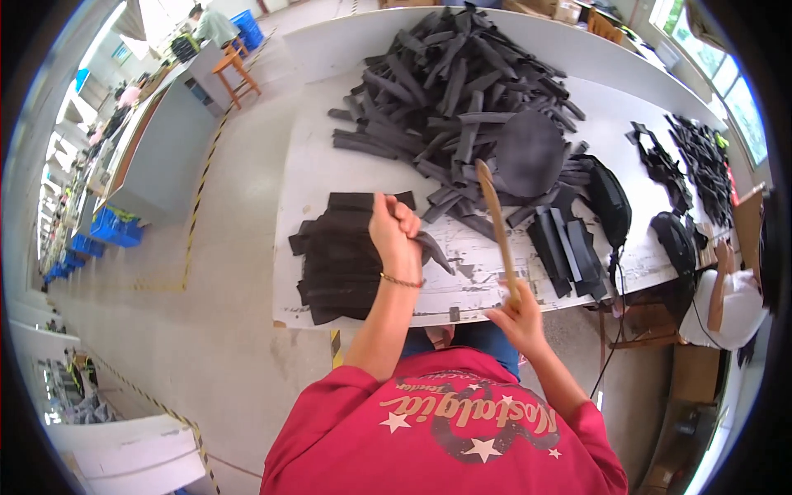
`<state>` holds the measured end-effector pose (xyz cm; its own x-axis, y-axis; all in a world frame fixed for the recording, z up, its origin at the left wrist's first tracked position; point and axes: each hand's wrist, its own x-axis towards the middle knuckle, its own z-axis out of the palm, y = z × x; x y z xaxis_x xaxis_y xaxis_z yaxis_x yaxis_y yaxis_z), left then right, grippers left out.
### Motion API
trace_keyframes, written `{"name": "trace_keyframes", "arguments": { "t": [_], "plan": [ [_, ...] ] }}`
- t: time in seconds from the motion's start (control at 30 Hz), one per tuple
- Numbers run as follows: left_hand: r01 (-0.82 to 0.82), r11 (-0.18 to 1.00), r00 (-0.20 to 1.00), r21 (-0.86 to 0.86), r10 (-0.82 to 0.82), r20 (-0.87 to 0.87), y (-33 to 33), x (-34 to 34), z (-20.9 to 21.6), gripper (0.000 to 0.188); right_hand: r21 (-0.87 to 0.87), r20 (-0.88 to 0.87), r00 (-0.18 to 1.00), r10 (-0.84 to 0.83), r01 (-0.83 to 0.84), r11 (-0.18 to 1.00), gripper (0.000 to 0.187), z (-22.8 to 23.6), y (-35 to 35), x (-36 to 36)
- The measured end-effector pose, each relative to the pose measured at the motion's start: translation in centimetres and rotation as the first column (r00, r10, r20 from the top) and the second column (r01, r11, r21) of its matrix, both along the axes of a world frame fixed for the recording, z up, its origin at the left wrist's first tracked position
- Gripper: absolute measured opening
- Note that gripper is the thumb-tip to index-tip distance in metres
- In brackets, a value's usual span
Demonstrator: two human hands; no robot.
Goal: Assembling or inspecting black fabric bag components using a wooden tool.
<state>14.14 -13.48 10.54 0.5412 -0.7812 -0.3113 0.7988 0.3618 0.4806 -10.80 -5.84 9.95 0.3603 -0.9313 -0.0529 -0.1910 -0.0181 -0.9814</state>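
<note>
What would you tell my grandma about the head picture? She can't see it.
A red-shirted person holds a tan stick in the right hand and a dark strip in the left hand, at a white table. Beyond lies a messy pile; nearer left, a black stack.

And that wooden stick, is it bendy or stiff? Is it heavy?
Probably stiff: the stick looks like wood and reaches out from the right hand without drooping. It's likely fairly light for its length, since it's thin and one hand holds it. Its far end might swing easily, because it's held only near the other end.
</note>
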Motion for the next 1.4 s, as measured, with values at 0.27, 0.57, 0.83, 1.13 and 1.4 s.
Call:
{"name": "trace_keyframes", "arguments": {
  "t": [0.27,0.57,0.83,1.13,1.4],
  "plan": [
    [0.124,0.979,0.922,0.161,-0.174,0.347,1.5,-1.5,-0.5,0.031,0.196,0.508,0.857,-0.085,-0.02,0.98,0.013,1.1,-4.4,6.2],
    [0.78,0.55,0.292,0.297,-0.741,0.604,6.2,-6.5,-2.5,0.032,-0.486,0.164,0.954,-0.252,0.3,0.821,0.015,3.5,-9.3,6.3],
    [0.781,0.523,0.207,0.342,-0.732,0.648,11.9,-9.8,-5.4,0.033,-0.255,0.364,0.787,-0.498,0.598,0.76,0.026,7.6,-15.4,6.6],
    [0.329,0.944,0.542,0.025,-0.211,0.814,2.8,-3.1,3.0,0.017,-0.102,0.198,0.98,0.035,-0.015,0.995,0.026,4.7,-10.7,7.8],
    [0.429,0.897,0.868,-0.107,-0.377,0.323,1.7,-2.2,0.6,0.005,0.025,0.295,0.955,0.029,-0.038,0.999,0.015,2.9,-9.1,8.1]
  ]
}}
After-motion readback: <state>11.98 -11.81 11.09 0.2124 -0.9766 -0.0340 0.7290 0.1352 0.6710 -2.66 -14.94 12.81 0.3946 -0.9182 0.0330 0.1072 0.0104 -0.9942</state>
